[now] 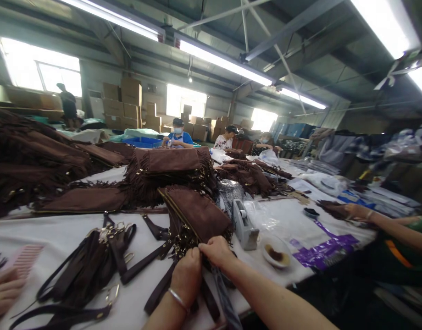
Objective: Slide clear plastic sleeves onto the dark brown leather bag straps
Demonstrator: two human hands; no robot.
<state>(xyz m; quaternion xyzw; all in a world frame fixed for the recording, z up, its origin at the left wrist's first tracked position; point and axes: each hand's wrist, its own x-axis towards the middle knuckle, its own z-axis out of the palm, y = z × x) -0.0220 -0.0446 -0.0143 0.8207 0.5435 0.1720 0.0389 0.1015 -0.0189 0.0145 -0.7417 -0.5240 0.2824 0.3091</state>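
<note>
A brown fringed bag (197,213) with a zip along one edge lies slanted on the white-covered table. At its near lower edge my left hand (186,272), with a silver bangle on the wrist, is closed in a pinch. My right hand (216,251) pinches the same edge, its fingertips almost touching the left ones. The exact part between the fingers is hidden. Dark straps hang below and beside both hands. Left of them lies a bundle of brown straps (83,261) with gold-coloured clips and rings.
Brown fringed bags form a stack (173,160) behind and a large heap (32,156) at left. A tape dispenser (244,224), a white bowl (275,251) and purple packaging (323,252) stand right. Other people's hands reach in at both sides; more people sit beyond.
</note>
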